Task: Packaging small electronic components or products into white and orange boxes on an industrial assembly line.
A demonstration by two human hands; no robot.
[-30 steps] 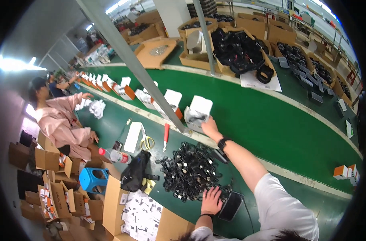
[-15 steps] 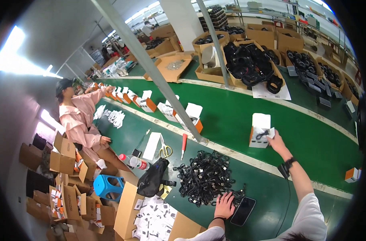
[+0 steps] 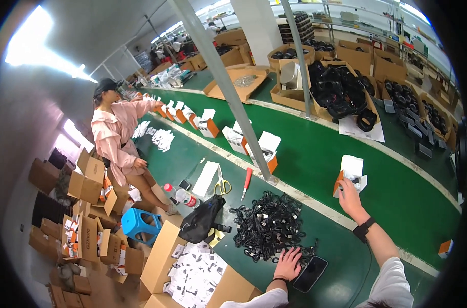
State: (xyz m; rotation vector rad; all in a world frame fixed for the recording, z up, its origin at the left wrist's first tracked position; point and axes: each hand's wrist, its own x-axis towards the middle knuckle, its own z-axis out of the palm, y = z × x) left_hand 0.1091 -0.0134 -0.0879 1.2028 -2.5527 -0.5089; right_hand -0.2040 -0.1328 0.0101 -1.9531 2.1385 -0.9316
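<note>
My left hand rests palm down, fingers spread, on the near edge of a heap of black cables. Beside it lies a black smartphone. Out over the green belt, my right hand reaches to an upright white-and-orange box with its lid flap raised. My right fingers are stretched into the mouth of the box, touching its contents; their tips are partly hidden. A bit of dark cable shows by them. A black band is on my right wrist.
More open boxes line the belt, where a co-worker in pink reaches. On the table lie scissors, a red-handled knife, bottles and a black bag. A carton of white packets stands at near left.
My right hand has moved from the box's right side onto its opening, pressing the cable inside. My left hand stays by the cable heap. The whole view has shifted slightly.
</note>
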